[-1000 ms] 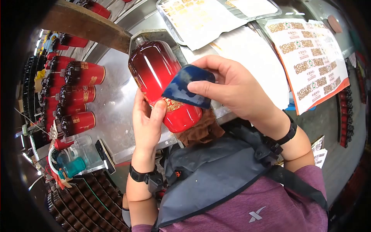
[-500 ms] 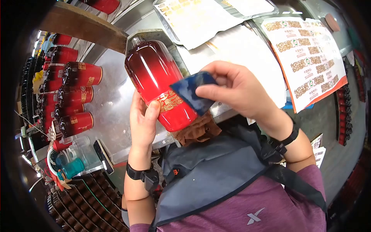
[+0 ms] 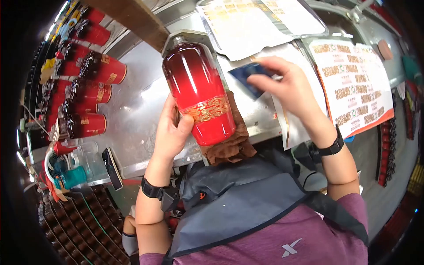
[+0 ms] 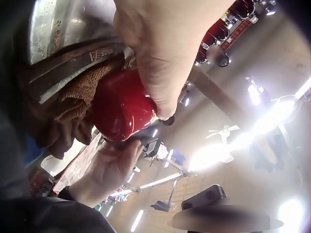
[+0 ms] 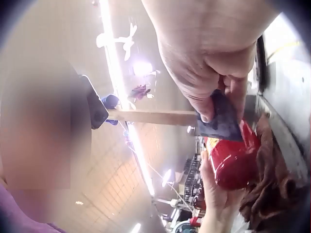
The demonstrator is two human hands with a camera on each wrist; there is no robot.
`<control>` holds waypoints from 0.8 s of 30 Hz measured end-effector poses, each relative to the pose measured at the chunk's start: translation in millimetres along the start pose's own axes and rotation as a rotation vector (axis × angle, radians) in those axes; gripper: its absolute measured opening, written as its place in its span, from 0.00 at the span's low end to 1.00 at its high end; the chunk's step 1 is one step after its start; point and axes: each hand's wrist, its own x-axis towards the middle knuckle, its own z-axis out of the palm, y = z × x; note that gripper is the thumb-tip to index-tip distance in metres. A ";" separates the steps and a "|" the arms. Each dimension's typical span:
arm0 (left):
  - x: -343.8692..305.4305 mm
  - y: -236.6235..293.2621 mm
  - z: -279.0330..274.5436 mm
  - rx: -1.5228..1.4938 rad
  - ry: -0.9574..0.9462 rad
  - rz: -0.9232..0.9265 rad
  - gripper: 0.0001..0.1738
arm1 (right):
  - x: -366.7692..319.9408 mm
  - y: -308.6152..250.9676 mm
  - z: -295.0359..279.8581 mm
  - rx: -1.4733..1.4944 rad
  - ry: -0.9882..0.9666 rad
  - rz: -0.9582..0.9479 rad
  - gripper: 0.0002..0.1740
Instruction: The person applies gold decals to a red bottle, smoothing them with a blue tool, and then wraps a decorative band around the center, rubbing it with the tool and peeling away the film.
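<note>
A glossy bottle [image 3: 192, 79], dark at the shoulder and red below, leans with its neck away from me and its base toward me. Round its lower part runs a gold patterned band [image 3: 205, 109]. My left hand [image 3: 173, 134] grips the bottle from the left, thumb near the band. In my right hand [image 3: 289, 88] a flat dark blue scraper [image 3: 242, 76] is pinched between thumb and fingers, to the right of the bottle and apart from it. Under the bottle's base lies a crumpled brown cloth [image 3: 234, 148], also seen in the left wrist view.
Several red and black bottles [image 3: 104, 68] stand at the left of the metal table [image 3: 132, 110]. A wooden beam [image 3: 132, 20] crosses behind. Trays with sheets [image 3: 247, 26] lie at the back, a gold-printed decal sheet [image 3: 353, 84] at the right. A phone [image 3: 112, 168] lies at the left edge.
My right hand has lifted the blue scraper off the bottle's band and drawn it up and right. More of the gold band shows. My left hand still holds the bottle.
</note>
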 end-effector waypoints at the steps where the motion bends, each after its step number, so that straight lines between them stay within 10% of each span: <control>1: -1.4 -2.6 -6.9 0.197 0.057 -0.076 0.66 | 7.5 9.1 -9.2 0.064 -0.003 -0.029 0.15; 8: -8.8 23.0 20.8 0.812 0.088 0.215 0.82 | -8.3 -52.7 27.1 -0.548 -0.136 -0.936 0.18; 24: -13.5 35.5 23.2 0.957 0.108 0.346 0.72 | -40.3 -52.3 17.9 -0.499 -0.203 -0.791 0.21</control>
